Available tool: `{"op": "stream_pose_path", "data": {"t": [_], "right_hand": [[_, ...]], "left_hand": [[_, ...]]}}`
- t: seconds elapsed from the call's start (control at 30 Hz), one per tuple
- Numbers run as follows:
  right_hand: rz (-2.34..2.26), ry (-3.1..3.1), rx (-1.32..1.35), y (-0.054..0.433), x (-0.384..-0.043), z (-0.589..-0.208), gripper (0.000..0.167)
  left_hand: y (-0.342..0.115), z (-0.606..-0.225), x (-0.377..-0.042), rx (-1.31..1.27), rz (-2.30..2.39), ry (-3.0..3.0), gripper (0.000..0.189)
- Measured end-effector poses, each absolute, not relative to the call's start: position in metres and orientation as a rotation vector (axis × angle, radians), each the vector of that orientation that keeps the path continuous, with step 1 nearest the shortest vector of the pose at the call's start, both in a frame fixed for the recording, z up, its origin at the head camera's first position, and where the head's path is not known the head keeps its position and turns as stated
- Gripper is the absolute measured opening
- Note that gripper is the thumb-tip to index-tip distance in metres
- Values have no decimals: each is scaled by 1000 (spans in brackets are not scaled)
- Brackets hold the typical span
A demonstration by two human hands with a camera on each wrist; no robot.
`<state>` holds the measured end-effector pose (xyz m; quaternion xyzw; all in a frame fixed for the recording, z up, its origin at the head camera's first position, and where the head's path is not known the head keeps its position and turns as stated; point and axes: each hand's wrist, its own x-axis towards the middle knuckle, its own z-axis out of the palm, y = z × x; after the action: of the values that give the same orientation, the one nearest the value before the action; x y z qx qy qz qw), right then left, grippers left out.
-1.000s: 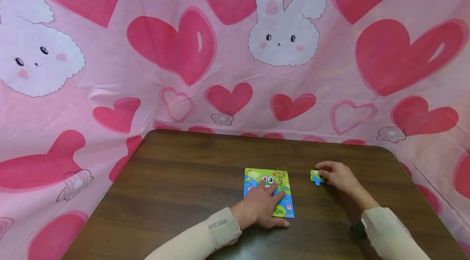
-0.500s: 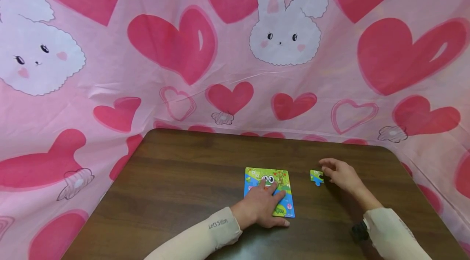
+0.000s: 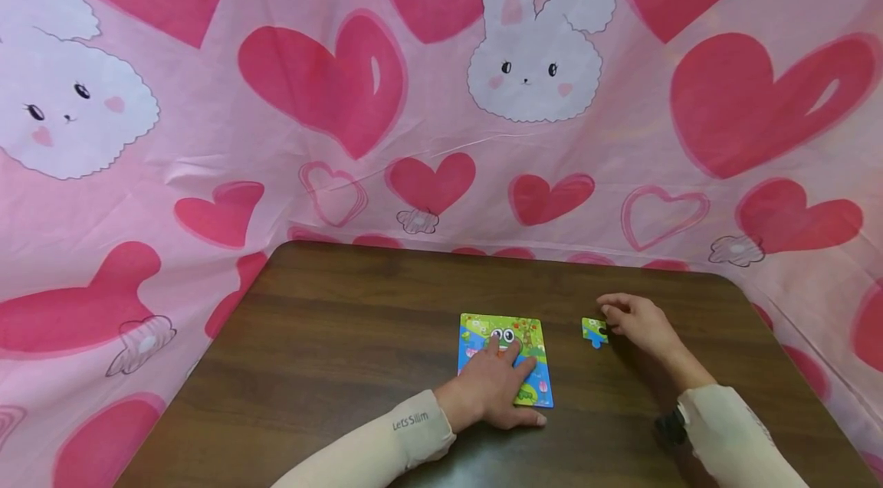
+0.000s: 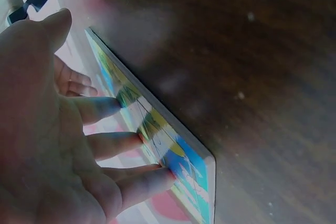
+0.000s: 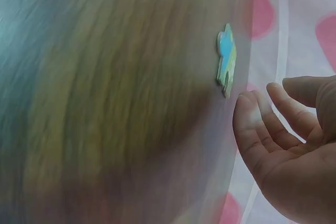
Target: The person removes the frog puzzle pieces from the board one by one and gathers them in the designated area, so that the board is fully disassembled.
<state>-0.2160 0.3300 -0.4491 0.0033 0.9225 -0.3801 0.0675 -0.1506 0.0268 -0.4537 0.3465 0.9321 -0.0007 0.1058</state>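
Observation:
A frog picture puzzle in green and blue lies flat on the table. My left hand rests on it with fingers spread, covering its lower left part. In the left wrist view the fingertips touch the puzzle's top. To the right of the puzzle lies one loose jigsaw piece, green and blue with a knob toward me. Just beyond that piece's right edge hovers my right hand, its fingers loosely bent. The right wrist view shows a gap between the fingertips and the piece, with nothing held.
The brown wooden table extends around both hands. A pink cloth with hearts and rabbits hangs behind it and at the sides. A dark band sits at my right wrist.
My right hand has let go of the jigsaw piece and drawn slightly away to the right. The piece stays on the table. My left hand stays on the puzzle.

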Motion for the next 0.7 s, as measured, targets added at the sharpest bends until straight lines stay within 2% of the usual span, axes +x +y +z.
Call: {"op": "stream_pose_path", "data": {"t": [0.33, 0.7], "right_hand": [[-1518, 2545, 9, 312, -223, -449, 50], [-1634, 2426, 14, 282, -235, -450, 50]], "left_hand": [[29, -453, -148, 1003, 41, 2792, 86], [31, -454, -149, 1001, 16, 2780, 89]]}}
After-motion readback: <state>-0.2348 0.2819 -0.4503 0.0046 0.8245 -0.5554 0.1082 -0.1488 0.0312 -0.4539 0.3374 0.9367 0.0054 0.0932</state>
